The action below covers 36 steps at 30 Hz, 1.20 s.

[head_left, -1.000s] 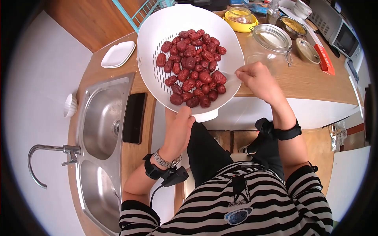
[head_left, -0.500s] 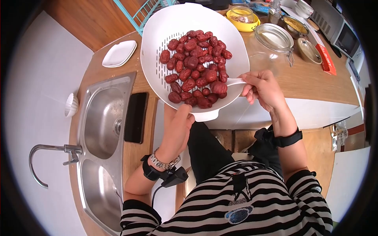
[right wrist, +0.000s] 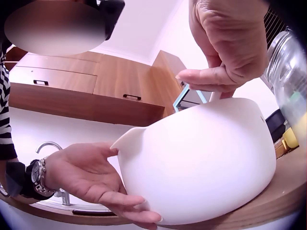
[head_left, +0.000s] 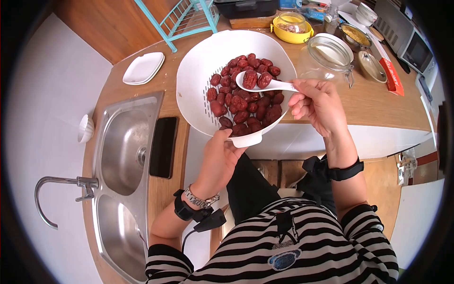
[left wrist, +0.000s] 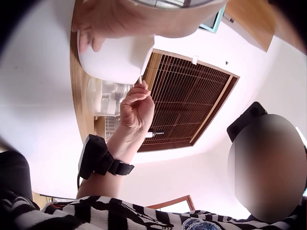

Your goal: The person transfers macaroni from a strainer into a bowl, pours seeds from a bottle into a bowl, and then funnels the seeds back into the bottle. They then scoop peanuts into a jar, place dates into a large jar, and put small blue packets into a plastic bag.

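Note:
A white slotted colander [head_left: 196, 66] full of wrinkled red dates [head_left: 227, 100] sits at the counter's front edge. My left hand [head_left: 218, 161] holds its near side, thumb on the rim by the handle tab and fingers underneath, as the right wrist view shows. In my right hand [head_left: 322, 105], thumb and fingers pinch the handle of a white spoon [head_left: 283, 85]. Two dates lie in the spoon's bowl, over the other dates. The left wrist view shows the right hand [left wrist: 138, 108] beside the colander wall [left wrist: 112, 60], which hides the dates there.
An open glass jar [head_left: 326, 64] stands right of the colander. Behind it are a yellow bowl [head_left: 293, 35] and a metal bowl of yellow food [head_left: 354, 35]; a red box [head_left: 391, 78] lies farther right. To the left are a phone [head_left: 164, 146], white dishes [head_left: 143, 68] and a sink [head_left: 124, 142].
The spoon has risen from among the dates with two in its bowl. The colander has moved toward my body and slightly right, its near rim still in my left hand.

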Tool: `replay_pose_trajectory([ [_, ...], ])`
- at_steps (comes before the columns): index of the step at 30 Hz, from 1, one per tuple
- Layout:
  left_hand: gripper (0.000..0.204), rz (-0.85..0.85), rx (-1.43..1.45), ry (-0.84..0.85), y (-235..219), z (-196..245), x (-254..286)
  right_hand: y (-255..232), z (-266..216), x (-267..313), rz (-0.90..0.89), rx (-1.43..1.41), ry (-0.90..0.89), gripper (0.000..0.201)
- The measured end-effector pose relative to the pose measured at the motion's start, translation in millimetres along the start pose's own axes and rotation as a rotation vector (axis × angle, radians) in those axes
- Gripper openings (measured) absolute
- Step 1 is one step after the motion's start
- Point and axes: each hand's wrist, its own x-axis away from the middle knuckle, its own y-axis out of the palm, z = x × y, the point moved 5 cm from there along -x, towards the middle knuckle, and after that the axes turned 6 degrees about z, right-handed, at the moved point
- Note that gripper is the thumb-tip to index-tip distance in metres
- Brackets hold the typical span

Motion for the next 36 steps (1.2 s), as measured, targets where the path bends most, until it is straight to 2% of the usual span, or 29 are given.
replay_pose_trajectory([
  [2, 0.039, 0.008, -0.024, -0.044, -3.7, -3.1, -2.8, -3.7, -9.5, 1.1, 0.012, -0.024, -0.03, 0.019],
  [7, 0.041, 0.003, -0.052, -0.054, -5.2, -4.4, -3.8, -33.3, -61.1, 3.6, 0.202, 0.02, -0.349, 0.018],
  [11, 0.041, 0.003, -0.054, -0.05, -4.1, -3.8, -4.1, -58.9, -87.2, 3.3, 0.341, 0.206, -0.552, 0.022],
  [12, 0.041, 0.002, -0.053, -0.051, -3.8, -3.9, -4.1, -60.9, -88.1, 1.8, 0.342, 0.207, -0.552, 0.022],
  [14, 0.044, 0.006, -0.069, -0.055, -4.1, -4.3, -3.8, -64.9, -91.1, 1.7, 0.483, 0.49, -0.593, 0.023],
  [15, 0.044, 0.007, -0.069, -0.055, -4.6, -4.2, -4.0, -64.9, -89.5, 1.3, 0.483, 0.49, -0.593, 0.023],
  [17, 0.049, -0.004, -0.124, -0.083, -5.4, -5.6, -4.3, -60.4, -91.6, 5.8, 0.62, 0.896, -0.703, 0.021],
  [18, 0.049, -0.002, -0.122, -0.084, -5.5, -5.8, -4.1, -59.2, -90.4, 6.2, 0.617, 0.897, -0.702, 0.021],
  [20, 0.054, -0.009, -0.144, -0.09, -4.4, -7.0, -4.1, -49.8, -93.4, 14.2, 0.706, 1.143, -0.891, 0.018],
  [24, 0.044, -0.021, -0.028, -0.123, -7.5, -12.2, -7.1, -23.8, -90.5, 27.2, 0.624, 1.013, -0.972, 0.017],
  [26, 0.045, -0.059, 0.035, -0.089, -3.5, -11.9, -8.5, -7.7, -79.6, 22.6, 0.387, 0.964, -0.781, 0.016],
  [28, 0.051, -0.084, 0.009, -0.064, -2.3, -11.8, -10.1, 1.9, -70.3, 15.4, 0.321, 1.025, -0.778, 0.013],
  [30, 0.057, -0.108, -0.019, -0.038, -1.0, -12.3, -11.0, 17.8, -54.0, 11.4, 0.189, 1.332, -0.983, 0.014],
  [32, 0.052, -0.074, 0.025, 0.054, -0.4, -11.0, -12.0, 22.6, -43.7, 6.1, 0.218, 1.423, -0.947, 0.011],
  [34, 0.05, -0.073, 0.054, 0.058, -1.7, -15.9, -11.4, 24.0, -35.4, -2.0, 0.226, 1.617, -0.882, 0.005],
  [36, 0.047, -0.072, 0.085, 0.064, -4.1, -22.0, -10.7, 26.5, -34.1, -2.3, 0.224, 1.643, -0.884, 0.004],
])
